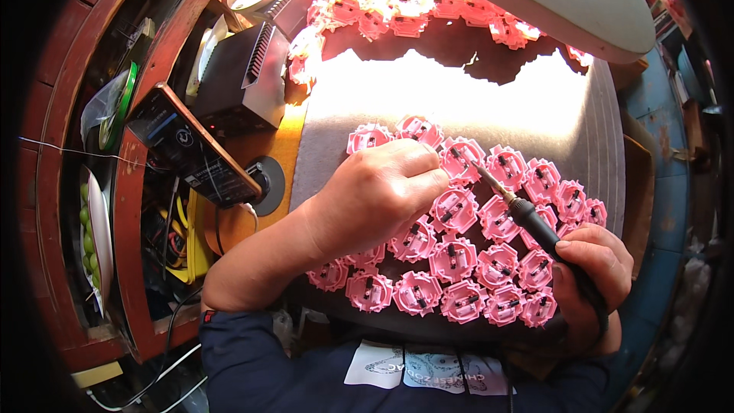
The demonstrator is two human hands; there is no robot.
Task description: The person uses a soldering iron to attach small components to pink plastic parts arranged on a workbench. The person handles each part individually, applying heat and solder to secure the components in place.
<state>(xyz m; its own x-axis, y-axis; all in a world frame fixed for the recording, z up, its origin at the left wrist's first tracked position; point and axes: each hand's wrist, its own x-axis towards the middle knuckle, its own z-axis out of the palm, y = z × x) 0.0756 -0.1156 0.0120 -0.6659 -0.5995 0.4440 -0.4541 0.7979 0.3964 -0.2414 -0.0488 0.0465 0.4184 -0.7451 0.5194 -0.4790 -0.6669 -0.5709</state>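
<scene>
My right hand (598,260) grips the dark handle of a soldering iron (533,222), its metal tip slanting up and left. The tip reaches a pink plastic housing (462,170) with small black parts inside. My left hand (386,183) is closed in a pinch beside that same housing; whatever its fingers hold is too small or hidden to make out. Several similar pink housings (453,258) lie in rows around and below both hands, on a grey mat (329,118). Some are covered by my left hand and forearm.
More pink housings (409,0) are heaped at the far side in bright light, under a pale lamp head (566,0). On the left, a phone (191,145) leans on a round stand beside a black box (237,76). Red wooden shelves (141,260) hold a yellow bin (195,241).
</scene>
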